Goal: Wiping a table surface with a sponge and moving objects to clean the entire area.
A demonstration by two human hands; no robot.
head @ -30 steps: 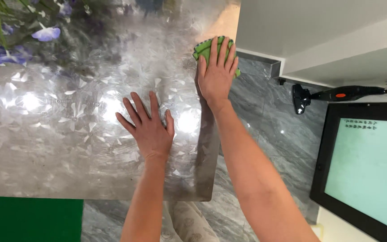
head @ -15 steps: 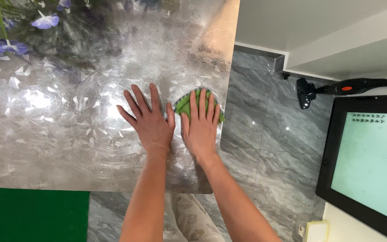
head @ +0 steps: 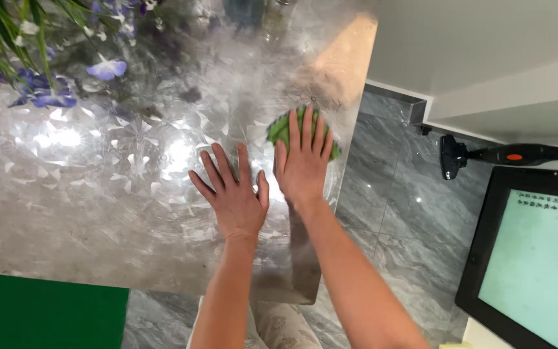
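Right hand (head: 305, 165) lies flat, fingers spread, pressing a crumpled green cloth (head: 282, 129) against the glossy flower-patterned desk (head: 98, 194) near its 3 o'clock edge. Left hand (head: 234, 194) rests open and empty at the cloth's 8 o'clock, apparently bracing

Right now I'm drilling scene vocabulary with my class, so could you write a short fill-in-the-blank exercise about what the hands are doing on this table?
1. The right hand presses flat on a ____ cloth.
2. The left hand lies flat and holds ____.
3. At the table's far left corner stand green leaves and ____ flowers.
4. The cloth lies near the table's ____ edge.

Missing words: green; nothing; purple; right
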